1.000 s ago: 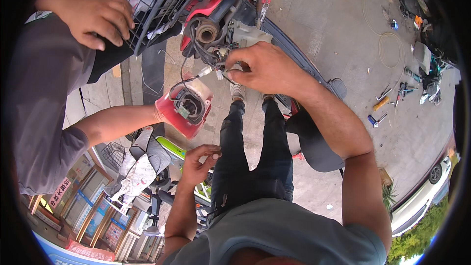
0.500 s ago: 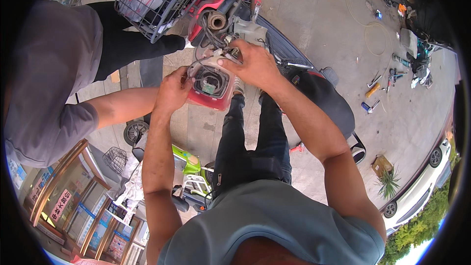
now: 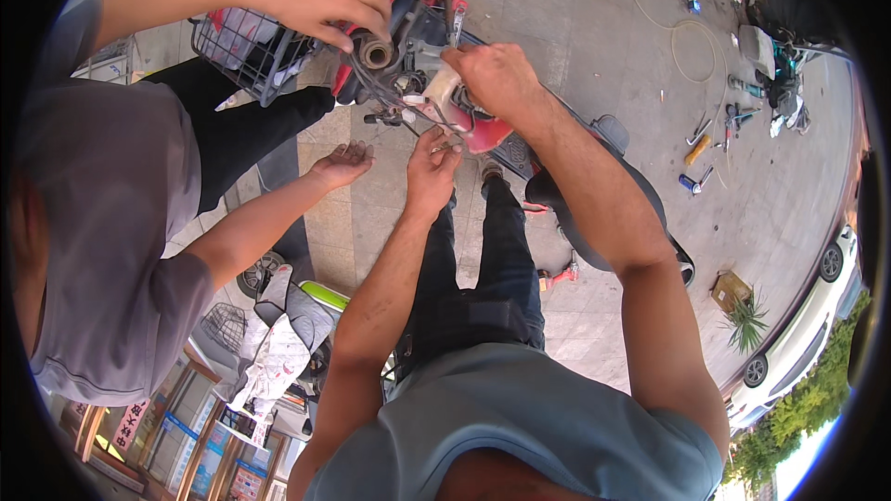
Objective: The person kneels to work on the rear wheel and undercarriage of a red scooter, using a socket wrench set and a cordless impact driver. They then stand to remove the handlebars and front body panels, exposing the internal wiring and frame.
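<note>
Left hand (image 3: 432, 176): fingers bent in narrow, right at a thin wire by the cover's lower edge; we can't tell if they pinch it. Right hand (image 3: 501, 82): fingers closed over the upper edge of the red-and-white cover (image 3: 487, 135), holding it; the palm hides part of the grip. We put the cover in mid-air, just in front of the scooter front (image 3: 345, 83), tilted, its pale side up.

Progress, as we judge it: cover is off and not seated; dark cables (image 3: 365, 82) hang exposed; a white plug (image 3: 408, 115) sits near the left fingers, and we can't tell whether it's joined. Wiring and seating both look unfinished.

Further out: a co-worker's upper hand (image 3: 339, 2) is beside the round tube (image 3: 376, 54), the lower hand (image 3: 343, 165) palm up, holding nothing we can see. Wire basket (image 3: 243, 60) upper left; yellow-handled tool (image 3: 697, 149) and blue can (image 3: 689, 184) on the floor (image 3: 603, 65), right.
</note>
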Action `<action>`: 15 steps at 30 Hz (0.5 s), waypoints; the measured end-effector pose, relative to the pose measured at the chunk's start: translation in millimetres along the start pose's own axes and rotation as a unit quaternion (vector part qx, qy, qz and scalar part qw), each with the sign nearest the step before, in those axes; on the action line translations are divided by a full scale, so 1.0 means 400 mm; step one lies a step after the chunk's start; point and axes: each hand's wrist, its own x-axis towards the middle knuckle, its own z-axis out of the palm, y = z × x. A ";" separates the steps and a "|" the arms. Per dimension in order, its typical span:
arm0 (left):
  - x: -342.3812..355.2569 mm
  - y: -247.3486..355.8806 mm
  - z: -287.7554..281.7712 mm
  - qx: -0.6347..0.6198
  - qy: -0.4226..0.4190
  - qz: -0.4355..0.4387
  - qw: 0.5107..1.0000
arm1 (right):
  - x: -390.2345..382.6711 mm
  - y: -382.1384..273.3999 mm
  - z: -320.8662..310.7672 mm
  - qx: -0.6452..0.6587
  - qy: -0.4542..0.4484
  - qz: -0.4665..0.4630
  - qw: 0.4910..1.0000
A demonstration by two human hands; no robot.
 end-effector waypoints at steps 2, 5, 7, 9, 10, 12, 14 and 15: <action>0.032 0.006 0.025 -0.030 0.006 0.014 0.999 | 0.047 0.038 0.036 -0.013 -0.024 -0.025 0.999; 0.066 0.017 0.049 -0.031 0.048 -0.017 0.998 | 0.092 0.091 0.076 -0.026 -0.070 -0.046 0.996; 0.076 0.022 0.046 -0.015 0.064 -0.022 0.998 | 0.113 0.105 0.107 -0.033 -0.094 -0.029 0.995; 0.083 0.007 0.026 -0.009 0.077 -0.027 0.997 | 0.132 0.120 0.160 -0.009 -0.089 -0.021 0.996; 0.085 -0.007 0.013 -0.011 0.080 -0.030 0.996 | 0.137 0.129 0.185 0.004 -0.088 -0.016 0.996; 0.077 -0.016 -0.016 -0.009 0.089 -0.042 0.995 | 0.151 0.137 0.213 0.035 -0.092 -0.009 0.995; 0.054 -0.020 -0.049 -0.002 0.098 -0.061 0.993 | 0.168 0.148 0.234 0.070 -0.091 0.009 0.993; 0.047 -0.019 -0.066 -0.009 0.102 -0.056 0.993 | 0.177 0.156 0.241 0.091 -0.088 0.024 0.992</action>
